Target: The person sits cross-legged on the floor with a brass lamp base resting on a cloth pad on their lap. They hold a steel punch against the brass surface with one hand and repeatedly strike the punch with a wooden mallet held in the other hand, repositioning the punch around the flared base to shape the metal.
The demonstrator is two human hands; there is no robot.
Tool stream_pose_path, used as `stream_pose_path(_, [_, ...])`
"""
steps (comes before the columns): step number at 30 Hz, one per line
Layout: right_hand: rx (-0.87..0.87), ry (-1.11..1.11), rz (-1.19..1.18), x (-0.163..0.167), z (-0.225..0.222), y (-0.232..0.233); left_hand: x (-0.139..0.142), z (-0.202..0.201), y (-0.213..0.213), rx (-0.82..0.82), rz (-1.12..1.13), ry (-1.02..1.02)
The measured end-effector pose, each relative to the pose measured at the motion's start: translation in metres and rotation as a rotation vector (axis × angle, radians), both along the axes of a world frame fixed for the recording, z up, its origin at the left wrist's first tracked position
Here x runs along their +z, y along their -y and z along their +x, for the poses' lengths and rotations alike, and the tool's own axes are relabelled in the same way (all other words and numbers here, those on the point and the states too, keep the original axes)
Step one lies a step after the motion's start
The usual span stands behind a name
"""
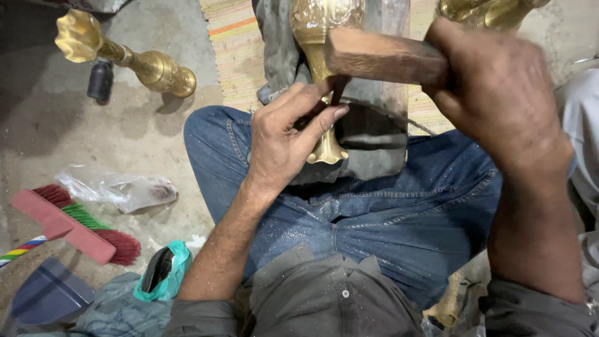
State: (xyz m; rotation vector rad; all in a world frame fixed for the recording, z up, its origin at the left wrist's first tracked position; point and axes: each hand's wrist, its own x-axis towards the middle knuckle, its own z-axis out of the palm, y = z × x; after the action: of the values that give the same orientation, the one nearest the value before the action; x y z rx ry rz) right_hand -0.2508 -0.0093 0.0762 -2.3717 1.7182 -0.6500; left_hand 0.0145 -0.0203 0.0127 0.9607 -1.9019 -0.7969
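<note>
On the concrete floor (125, 134) lay a clear bag (118, 187) and a green packet (163, 271), left of the knee. The left hand (284, 140) pinched a chisel (337, 93) against the brass vase (319, 68) on the lap; the right hand (493, 87) clenched a wooden mallet (384, 59).

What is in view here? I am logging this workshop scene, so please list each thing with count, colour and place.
brass vase: one, gold, on grey cloth over the lap
wooden mallet: one, brown, above the vase
second vase: one, gold, lying on the floor, upper left
striped mat: one, yellowish, top centre
brush: one, pink with red and green bristles, floor left
plastic bag: one, clear, beside the brush
dustpan: one, dark blue, bottom left
jeans: blue, on the person
left hand: grip on the vase's neck
right hand: grip on the mallet
</note>
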Motion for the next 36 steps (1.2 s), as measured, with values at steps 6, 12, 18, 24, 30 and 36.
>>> stream_pose_path(6, [-0.074,0.07,0.06,0.008,0.009,-0.006,-0.004,0.003,0.001,0.0,-0.004,0.026])
stream_pose_path(12, [-0.183,0.027,-0.044,-0.005,0.008,-0.018,0.005,0.013,0.012,-0.08,0.422,-0.558])
stream_pose_path(18, [-0.184,0.148,0.005,-0.027,0.007,-0.025,0.011,0.015,0.026,-0.279,0.093,-0.036])
stream_pose_path(24, [-0.108,0.053,-0.111,-0.027,0.008,-0.03,0.004,0.011,0.02,-0.147,0.215,-0.048])
stream_pose_path(30, [-0.141,-0.047,-0.152,-0.022,0.004,-0.017,0.007,0.01,0.017,-0.172,0.065,-0.029])
stream_pose_path(36, [-0.202,-0.013,-0.211,-0.013,-0.001,-0.014,0.015,0.007,0.019,-0.191,0.07,0.035])
